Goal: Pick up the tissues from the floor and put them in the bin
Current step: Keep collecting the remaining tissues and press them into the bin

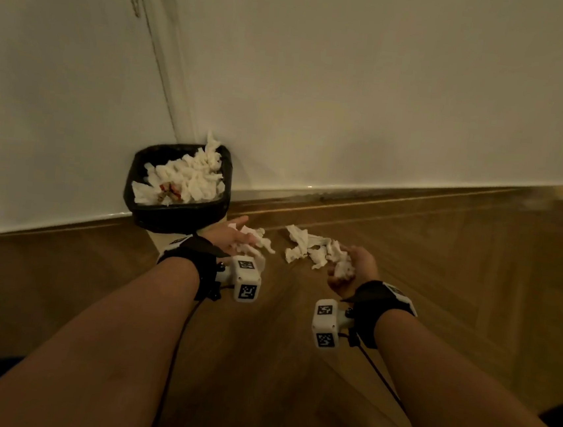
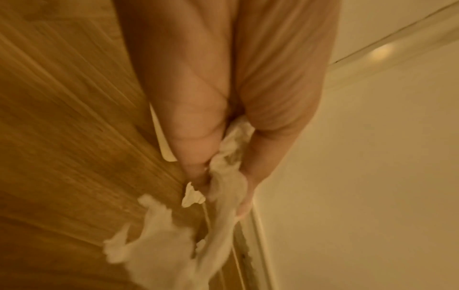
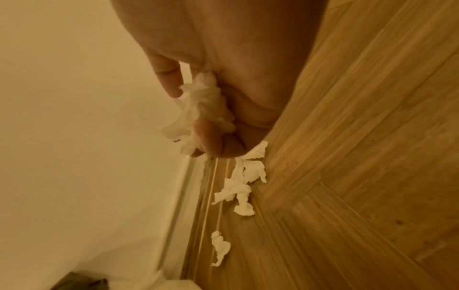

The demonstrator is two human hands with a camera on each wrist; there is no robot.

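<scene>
While both arms reach toward the wall: two hands work over a wooden floor (image 1: pixel 437 297), each wrist wearing one black strap with a white marker block.
Left grip: the left hand (image 1: pixel 233 234) has thumb and fingers curled round one crumpled tissue wad (image 2: pixel 223 172), which trails away from the palm toward the skirting; the wrist view is blurred.
Right grip: the right hand (image 1: pixel 354 268) is clenched on a second wad (image 3: pixel 203 102), white paper bulging out between thumb and fingers.
Tissues on the floor: one loose cluster (image 1: pixel 307 248) lies between the two hands, just in front of the skirting board (image 1: pixel 413 191); roughly four or five crumpled pieces, exact count unclear because they overlap.
Cluster axis: the pieces string out in a line running roughly along the wall, from the right hand toward the bin.
Stray piece: one long twisted tissue (image 3: pixel 219 248) lies apart from the cluster, its long axis roughly parallel to the skirting.
Bin: one black square bin (image 1: pixel 176 218) stands in the corner against the white wall (image 1: pixel 388 86), just beyond the left hand.
Bin contents: a heap of white tissues (image 1: pixel 190 177) fills it to the rim, one tip poking above the far edge, with a small red-and-brown scrap among them.
</scene>
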